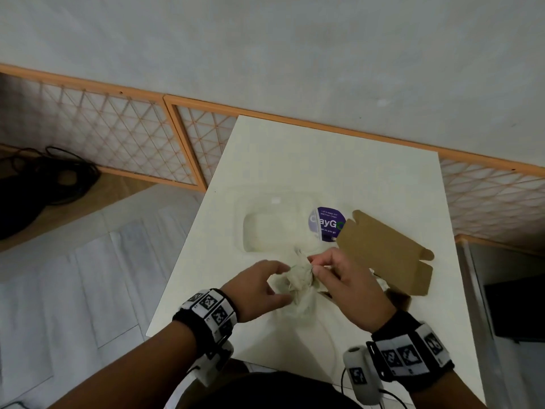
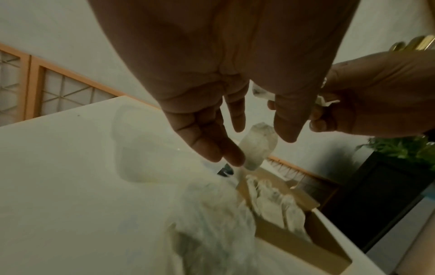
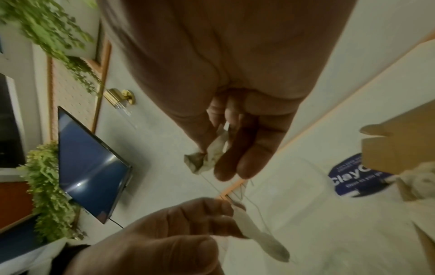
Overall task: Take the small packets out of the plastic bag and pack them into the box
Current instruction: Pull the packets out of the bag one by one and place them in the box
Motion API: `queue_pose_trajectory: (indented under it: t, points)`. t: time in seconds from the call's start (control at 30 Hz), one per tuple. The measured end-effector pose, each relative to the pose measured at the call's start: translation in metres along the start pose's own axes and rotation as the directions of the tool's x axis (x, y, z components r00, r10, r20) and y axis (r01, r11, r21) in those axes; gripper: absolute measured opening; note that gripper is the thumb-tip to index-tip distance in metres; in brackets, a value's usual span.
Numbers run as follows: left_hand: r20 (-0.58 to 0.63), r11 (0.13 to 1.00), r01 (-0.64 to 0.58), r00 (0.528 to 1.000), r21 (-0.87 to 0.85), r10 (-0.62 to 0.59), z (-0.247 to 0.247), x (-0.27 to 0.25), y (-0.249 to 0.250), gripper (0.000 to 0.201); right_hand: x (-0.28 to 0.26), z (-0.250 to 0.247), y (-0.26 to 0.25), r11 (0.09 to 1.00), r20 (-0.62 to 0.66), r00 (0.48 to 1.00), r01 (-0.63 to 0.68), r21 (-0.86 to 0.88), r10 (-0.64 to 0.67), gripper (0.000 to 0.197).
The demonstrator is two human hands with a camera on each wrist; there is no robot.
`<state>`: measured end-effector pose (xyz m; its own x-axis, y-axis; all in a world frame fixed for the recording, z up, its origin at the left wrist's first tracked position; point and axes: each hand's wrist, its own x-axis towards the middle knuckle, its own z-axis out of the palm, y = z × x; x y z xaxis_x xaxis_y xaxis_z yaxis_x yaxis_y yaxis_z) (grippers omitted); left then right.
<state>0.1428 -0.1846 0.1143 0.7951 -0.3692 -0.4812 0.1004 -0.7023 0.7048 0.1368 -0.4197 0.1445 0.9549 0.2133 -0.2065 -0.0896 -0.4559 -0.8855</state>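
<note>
Both hands hover over a crumpled clear plastic bag (image 1: 298, 304) near the front of the white table (image 1: 295, 160). My left hand (image 1: 281, 278) pinches a small translucent packet (image 2: 257, 147) between thumb and fingers; the same packet (image 3: 259, 237) shows in the right wrist view. My right hand (image 1: 315, 266) pinches a crumpled small packet (image 3: 207, 157) at its fingertips. The brown cardboard box (image 2: 306, 243) stands just right of the bag with its lid (image 1: 383, 249) open. Several packets (image 2: 277, 206) lie inside it. My right hand hides most of the box in the head view.
A clear plastic container (image 1: 265, 228) lies behind the bag, beside a round purple sticker (image 1: 326, 222). The table's right edge is close to the box. A wooden lattice screen (image 1: 118, 134) lines the wall, and black cables (image 1: 44, 178) lie on the floor at left.
</note>
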Motion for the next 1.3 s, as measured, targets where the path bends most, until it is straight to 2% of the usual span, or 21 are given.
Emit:
queue_pose_trajectory:
  t: [0.1,0.2,0.27,0.43,0.53,0.6,0.73,0.83,1.0,1.1,1.2,1.3]
  points:
    - [-0.023,0.995,-0.090,0.996,-0.052,0.089,-0.011,-0.006,0.025,0.049,-0.002,-0.006,-0.022,0.991,0.040,0.998,0.047,0.123,-0.052,0.006]
    - [-0.056,0.976,-0.182,0.983,-0.116,0.176,-0.017,-0.010,0.040,0.015,-0.004,-0.013,-0.036,0.977,0.005,0.998,0.065,0.204,-0.067,0.008]
    - [-0.072,0.964,-0.194,0.980,-0.182,0.184,-0.019,-0.014,0.046,0.005,-0.004,-0.019,-0.041,0.971,-0.044,0.996,0.085,0.224,-0.077,0.008]
    - [-0.081,0.938,-0.265,0.964,-0.226,0.253,-0.026,-0.024,0.057,0.013,0.003,-0.034,-0.042,0.966,-0.208,0.977,0.089,0.242,-0.037,0.010]
    - [-0.104,0.941,-0.271,0.962,-0.205,0.254,-0.027,-0.022,0.060,0.034,0.004,-0.039,-0.041,0.967,-0.247,0.969,0.078,0.241,-0.017,0.009]
    - [-0.111,0.950,-0.245,0.968,-0.193,0.227,-0.029,-0.021,0.063,0.044,0.003,-0.042,-0.041,0.976,-0.280,0.959,0.105,0.193,-0.048,0.010]
    - [-0.097,0.962,-0.226,0.972,-0.157,0.212,-0.033,-0.023,0.066,0.012,0.003,-0.043,-0.040,0.979,-0.302,0.948,0.152,0.139,-0.104,0.013]
    - [-0.090,0.951,-0.264,0.963,-0.162,0.252,-0.034,-0.026,0.070,0.010,0.005,-0.042,-0.036,0.980,-0.301,0.947,0.157,0.126,-0.113,0.014]
    - [-0.205,0.906,-0.420,0.893,-0.058,0.401,-0.037,-0.032,0.084,0.010,0.012,-0.039,-0.024,0.985,-0.265,0.957,0.146,0.093,-0.117,0.008]
    - [-0.288,0.876,-0.482,0.843,-0.026,0.455,-0.039,-0.031,0.092,0.005,0.013,-0.031,-0.020,0.979,-0.255,0.961,0.150,0.137,-0.111,0.008]
    - [-0.334,0.840,-0.513,0.834,-0.176,0.439,-0.040,-0.031,0.098,0.006,0.012,-0.020,-0.018,0.974,-0.211,0.976,0.099,0.203,-0.055,0.014]
    - [-0.308,0.781,-0.503,0.860,-0.370,0.408,-0.044,-0.029,0.106,0.008,0.010,-0.013,-0.017,0.977,-0.154,0.987,0.078,0.200,-0.047,0.025]
